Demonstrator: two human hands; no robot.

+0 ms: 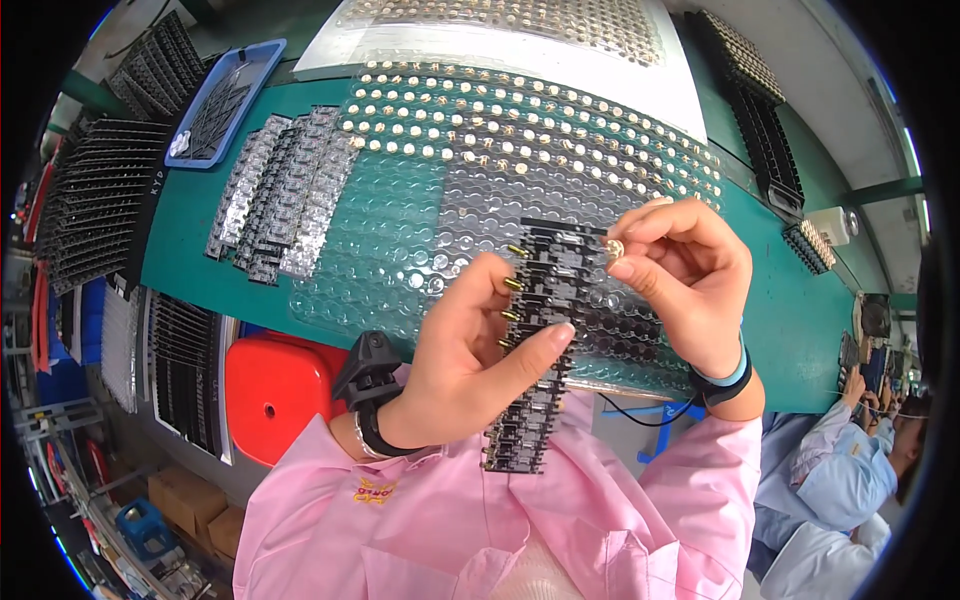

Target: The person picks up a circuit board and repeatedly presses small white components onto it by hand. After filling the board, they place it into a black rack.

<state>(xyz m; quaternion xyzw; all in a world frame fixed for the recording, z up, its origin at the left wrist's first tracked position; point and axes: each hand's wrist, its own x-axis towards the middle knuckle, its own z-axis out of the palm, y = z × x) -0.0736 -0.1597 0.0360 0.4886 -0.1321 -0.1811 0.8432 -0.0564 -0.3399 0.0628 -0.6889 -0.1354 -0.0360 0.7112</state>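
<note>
Black strip (535,340), gold-coloured pins (512,285)

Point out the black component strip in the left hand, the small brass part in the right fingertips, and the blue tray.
Black component strip (535,345), head view, on its middle section below the left thumb.
Small brass part (614,247), head view, on its round face.
Blue tray (262,55), head view, on its right rim.

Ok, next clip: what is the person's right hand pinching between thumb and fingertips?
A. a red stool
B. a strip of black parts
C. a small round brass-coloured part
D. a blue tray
C: the right hand pinches a small round brass-coloured part at the top of the long black strip of parts, which the left hand grips over the clear blister tray.
</note>
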